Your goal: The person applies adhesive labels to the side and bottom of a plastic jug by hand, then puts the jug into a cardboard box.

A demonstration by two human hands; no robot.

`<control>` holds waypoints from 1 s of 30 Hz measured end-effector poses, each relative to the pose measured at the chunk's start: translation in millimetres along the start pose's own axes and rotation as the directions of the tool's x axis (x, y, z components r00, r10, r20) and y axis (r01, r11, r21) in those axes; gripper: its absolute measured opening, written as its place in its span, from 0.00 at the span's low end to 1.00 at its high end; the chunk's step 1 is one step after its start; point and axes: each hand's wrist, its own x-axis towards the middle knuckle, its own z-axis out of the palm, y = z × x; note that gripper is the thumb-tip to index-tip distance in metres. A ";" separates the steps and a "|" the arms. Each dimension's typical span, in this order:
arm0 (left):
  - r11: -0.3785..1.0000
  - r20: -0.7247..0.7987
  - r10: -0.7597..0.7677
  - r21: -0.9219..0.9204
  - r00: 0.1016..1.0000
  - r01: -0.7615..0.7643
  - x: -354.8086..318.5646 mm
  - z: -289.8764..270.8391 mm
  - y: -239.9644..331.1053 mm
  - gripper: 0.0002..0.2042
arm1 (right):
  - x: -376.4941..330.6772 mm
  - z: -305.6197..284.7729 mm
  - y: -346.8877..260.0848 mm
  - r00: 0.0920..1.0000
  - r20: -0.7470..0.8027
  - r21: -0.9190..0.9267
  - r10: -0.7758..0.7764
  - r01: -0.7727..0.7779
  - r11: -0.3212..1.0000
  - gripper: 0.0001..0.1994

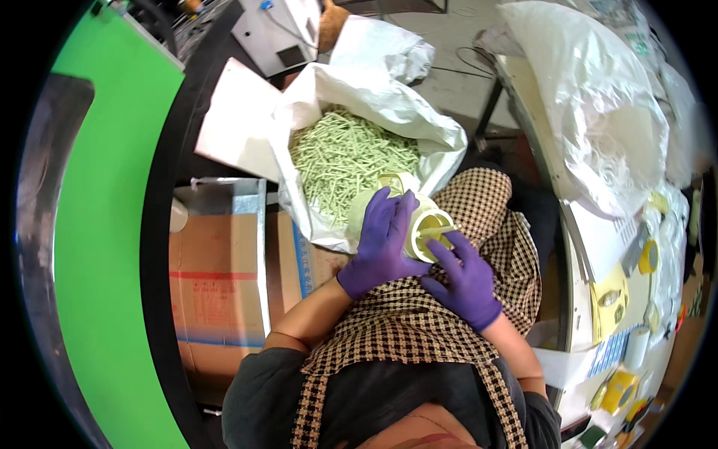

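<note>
A pale yellow, round-mouthed container [411,243] lies tilted above my lap, its opening turned to the right. My left hand [381,251], in a purple glove, is wrapped over its side. At the mouth is my right hand [467,284], also gloved in purple. Its fingertips reach the opening while the thumb stands apart. Beside those fingertips a slim, pale yellow-green piece [437,231] sticks out of the mouth; its kind is unclear. Just beyond the container, a white sack [441,138] gapes around a heap of short, pale green sticks [348,153].
Cardboard boxes [213,292] stand at my left, near a bright green surface [105,247] with a black edge. On the right, a worktable [580,314] bears a clear plastic bag [598,97], papers [598,232] and yellow tape rolls [621,389]. A white machine housing [277,34] stands at the back.
</note>
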 end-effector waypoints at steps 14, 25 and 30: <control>0.997 0.108 0.055 0.054 0.993 -0.061 33.8 13.9 -0.6 0.44 | 23.6 18.3 44.5 0.946 0.325 0.117 0.020 -0.062 0.991 0.31; 0.997 -0.378 -0.056 -0.068 0.924 0.032 38.5 -77.7 -61.3 0.67 | 52.1 -216.4 242.5 0.841 -0.541 -0.574 0.018 -0.384 0.723 0.17; 0.991 -0.044 -0.078 -0.116 0.996 0.072 21.9 -42.5 -21.3 0.50 | 74.6 -235.3 350.9 0.747 -0.425 -0.718 0.512 -0.622 0.311 0.16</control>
